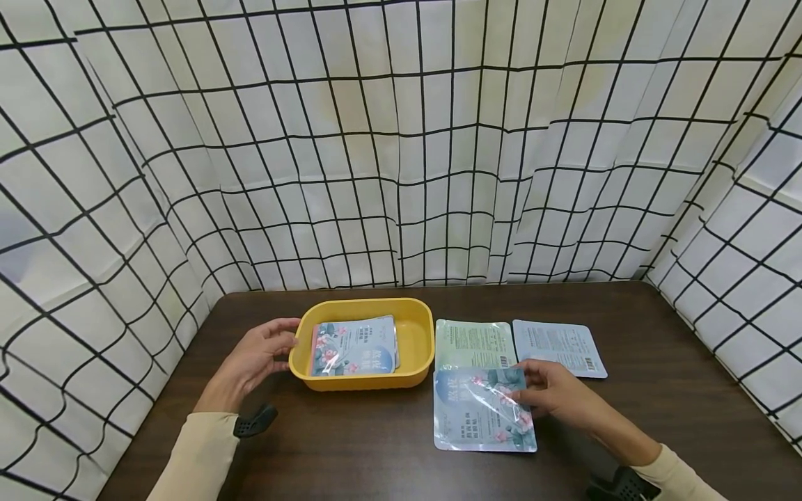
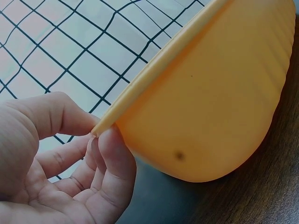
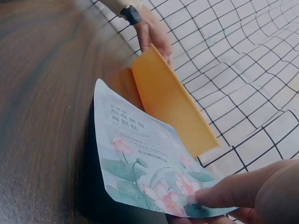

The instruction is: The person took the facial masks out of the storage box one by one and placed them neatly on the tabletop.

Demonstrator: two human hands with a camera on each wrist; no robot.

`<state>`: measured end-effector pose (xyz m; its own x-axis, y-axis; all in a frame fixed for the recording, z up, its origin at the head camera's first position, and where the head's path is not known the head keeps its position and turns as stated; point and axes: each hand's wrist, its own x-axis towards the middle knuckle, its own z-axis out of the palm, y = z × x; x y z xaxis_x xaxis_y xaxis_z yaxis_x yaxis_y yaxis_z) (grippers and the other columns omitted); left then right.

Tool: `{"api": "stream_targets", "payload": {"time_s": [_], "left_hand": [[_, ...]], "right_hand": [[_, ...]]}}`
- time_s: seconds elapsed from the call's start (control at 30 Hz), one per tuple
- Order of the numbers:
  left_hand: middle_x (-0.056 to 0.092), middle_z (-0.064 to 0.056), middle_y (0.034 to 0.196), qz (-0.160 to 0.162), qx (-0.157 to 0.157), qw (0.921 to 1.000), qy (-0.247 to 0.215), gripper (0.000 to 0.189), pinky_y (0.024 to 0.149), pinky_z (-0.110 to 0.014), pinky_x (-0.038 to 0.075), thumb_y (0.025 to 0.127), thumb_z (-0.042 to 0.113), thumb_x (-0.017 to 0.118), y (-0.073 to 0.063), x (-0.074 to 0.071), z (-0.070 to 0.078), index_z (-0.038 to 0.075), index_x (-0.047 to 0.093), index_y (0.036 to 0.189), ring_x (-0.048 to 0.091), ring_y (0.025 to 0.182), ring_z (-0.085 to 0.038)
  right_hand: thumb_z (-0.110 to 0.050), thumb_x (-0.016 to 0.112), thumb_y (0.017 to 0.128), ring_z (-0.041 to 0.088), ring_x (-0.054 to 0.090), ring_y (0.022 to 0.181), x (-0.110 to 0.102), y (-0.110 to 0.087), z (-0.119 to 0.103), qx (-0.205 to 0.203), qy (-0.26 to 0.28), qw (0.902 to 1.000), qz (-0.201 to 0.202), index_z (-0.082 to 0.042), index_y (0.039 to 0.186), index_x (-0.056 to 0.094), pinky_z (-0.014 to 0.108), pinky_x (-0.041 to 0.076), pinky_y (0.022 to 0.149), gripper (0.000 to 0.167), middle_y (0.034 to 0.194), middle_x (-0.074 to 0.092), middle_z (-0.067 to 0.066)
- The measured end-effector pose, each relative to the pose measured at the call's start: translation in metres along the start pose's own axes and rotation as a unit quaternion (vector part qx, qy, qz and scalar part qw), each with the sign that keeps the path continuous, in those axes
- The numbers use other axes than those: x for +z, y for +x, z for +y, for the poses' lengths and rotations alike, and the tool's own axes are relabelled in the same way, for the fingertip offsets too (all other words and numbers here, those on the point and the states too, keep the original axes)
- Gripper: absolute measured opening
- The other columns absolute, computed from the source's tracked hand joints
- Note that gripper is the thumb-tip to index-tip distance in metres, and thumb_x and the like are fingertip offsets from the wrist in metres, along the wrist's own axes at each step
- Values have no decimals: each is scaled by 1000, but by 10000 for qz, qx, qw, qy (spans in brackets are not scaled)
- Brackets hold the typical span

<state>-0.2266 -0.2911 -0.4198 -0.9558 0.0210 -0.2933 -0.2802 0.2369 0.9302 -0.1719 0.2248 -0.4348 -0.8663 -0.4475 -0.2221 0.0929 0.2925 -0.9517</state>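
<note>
My left hand (image 1: 260, 353) pinches the rim of a yellow plastic tub (image 1: 360, 383) at its left end. In the left wrist view, the thumb and fingers (image 2: 114, 161) meet on that rim. Inside the tub lie flat packets, the top one a pale blue packet (image 1: 360, 348) with pink flowers. With my right hand (image 1: 567, 400) I hold a similar flowered sachet (image 1: 479, 417) by its edge, thumb on top, right of the tub and nearer to me. The right wrist view shows this sachet (image 3: 140, 154) tilted, with a dark gap below it; its print looks like a face-mask packet's.
Right of the tub, a green packet (image 1: 474, 341) lies on the brown table (image 1: 351, 445), partly covered by the held sachet. Beside it is a pale blue packet (image 1: 557, 346) with small print and a barcode. White cloth walls (image 1: 407, 160) with black grid lines surround the table.
</note>
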Motion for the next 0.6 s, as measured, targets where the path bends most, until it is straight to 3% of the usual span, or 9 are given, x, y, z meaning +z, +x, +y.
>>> {"api": "stream_targets", "payload": {"time_s": [0.4, 0.6], "left_hand": [[47, -19, 146, -7, -3, 10000, 17, 58, 86, -33, 58, 101, 21, 60, 1, 0, -1, 9, 39, 154, 59, 107, -28], [47, -20, 145, -18, 13, 10000, -15, 57, 85, -34, 58, 101, 20, 60, 1, -1, -1, 8, 40, 153, 59, 107, -28]], "right_hand": [[-7, 68, 95, 24, 65, 90, -3, 0, 2, -69, -446, 9989, -91, 10, 131, 54, 40, 61, 72, 43, 105, 67, 14], [-8, 68, 93, 24, 61, 91, -4, 0, -6, -99, -1125, 9932, 280, 6, 130, 58, 35, 60, 73, 41, 107, 64, 13]]}}
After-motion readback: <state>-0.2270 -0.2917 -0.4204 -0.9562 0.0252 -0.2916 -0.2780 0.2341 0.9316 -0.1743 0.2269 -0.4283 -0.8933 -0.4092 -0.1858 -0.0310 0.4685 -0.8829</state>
